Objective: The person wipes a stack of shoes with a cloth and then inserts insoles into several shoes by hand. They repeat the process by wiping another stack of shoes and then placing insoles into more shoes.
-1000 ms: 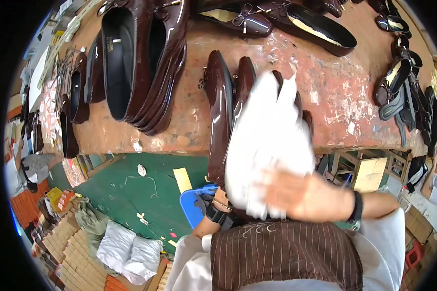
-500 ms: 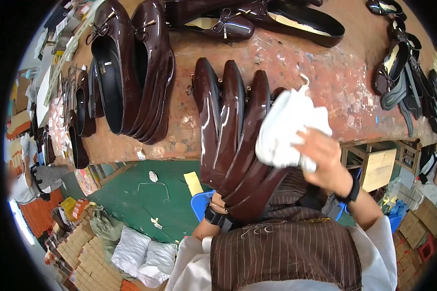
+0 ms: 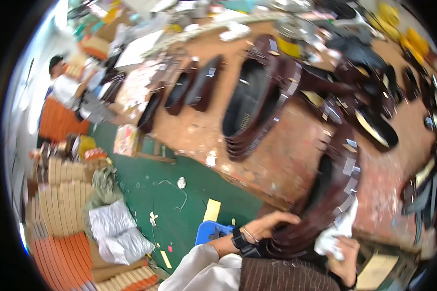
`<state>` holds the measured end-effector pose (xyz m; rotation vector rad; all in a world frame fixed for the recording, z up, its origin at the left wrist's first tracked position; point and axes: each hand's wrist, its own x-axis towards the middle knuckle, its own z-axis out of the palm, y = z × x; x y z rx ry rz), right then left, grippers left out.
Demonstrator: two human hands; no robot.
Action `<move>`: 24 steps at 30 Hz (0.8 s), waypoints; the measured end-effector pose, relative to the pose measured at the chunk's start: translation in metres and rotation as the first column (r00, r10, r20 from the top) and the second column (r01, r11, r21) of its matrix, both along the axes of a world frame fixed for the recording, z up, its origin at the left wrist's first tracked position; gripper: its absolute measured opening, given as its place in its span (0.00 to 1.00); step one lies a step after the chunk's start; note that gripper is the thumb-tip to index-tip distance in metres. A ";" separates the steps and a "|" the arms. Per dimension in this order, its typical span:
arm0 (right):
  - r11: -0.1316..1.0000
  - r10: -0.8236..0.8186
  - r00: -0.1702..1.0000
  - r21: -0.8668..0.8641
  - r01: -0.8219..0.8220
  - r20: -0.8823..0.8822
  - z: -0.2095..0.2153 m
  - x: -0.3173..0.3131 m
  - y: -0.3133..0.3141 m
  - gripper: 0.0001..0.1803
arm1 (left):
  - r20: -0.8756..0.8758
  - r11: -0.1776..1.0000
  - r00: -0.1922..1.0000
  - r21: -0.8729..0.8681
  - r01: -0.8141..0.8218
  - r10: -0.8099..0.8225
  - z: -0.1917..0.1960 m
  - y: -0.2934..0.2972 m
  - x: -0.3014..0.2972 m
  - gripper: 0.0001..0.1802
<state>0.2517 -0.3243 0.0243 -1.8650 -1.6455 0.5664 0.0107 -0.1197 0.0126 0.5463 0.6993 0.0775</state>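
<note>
A nested stack of glossy dark burgundy flats [image 3: 342, 177] rests at the table's front edge, heels toward me, its openings now facing up and left. My left hand [image 3: 263, 226] is closed at the stack's heel end, its thumb side against the top shoe's rim and the other fingers partly hidden. Against the right side of the stack is a crumpled white cloth [image 3: 329, 241], bunched in my closed right hand [image 3: 344, 257]. Motion blurs the shoes and both hands.
Another nested stack of burgundy flats [image 3: 250, 104] stands left of centre on the worn table [image 3: 194, 140]. More flats lie around it. Beyond the green floor [image 3: 141, 179], a seated person [image 3: 73, 89] is at the far left, near cardboard stacks [image 3: 65, 203]. A blue stool [image 3: 211, 232] is beside me.
The view has swung left. The stack has turned from lying sideways to openings up. My left hand has come into sight at the heels; the cloth has moved lower along the stack's right side.
</note>
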 end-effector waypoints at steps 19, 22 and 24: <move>0.915 -0.392 0.901 0.176 0.362 0.185 -0.016 0.090 0.090 0.30 | 0.082 -0.265 0.419 0.877 0.400 0.904 0.114 0.318 -0.153 0.61; 0.882 -0.435 0.900 0.209 0.423 0.011 -0.027 0.063 0.107 0.33 | -0.305 0.229 -0.011 0.690 0.687 0.952 0.033 0.356 -0.174 0.65; 0.947 -0.248 0.890 -0.099 0.306 0.382 -0.033 0.058 0.102 0.35 | -0.468 0.371 0.017 0.722 0.585 0.884 0.027 0.376 -0.185 0.67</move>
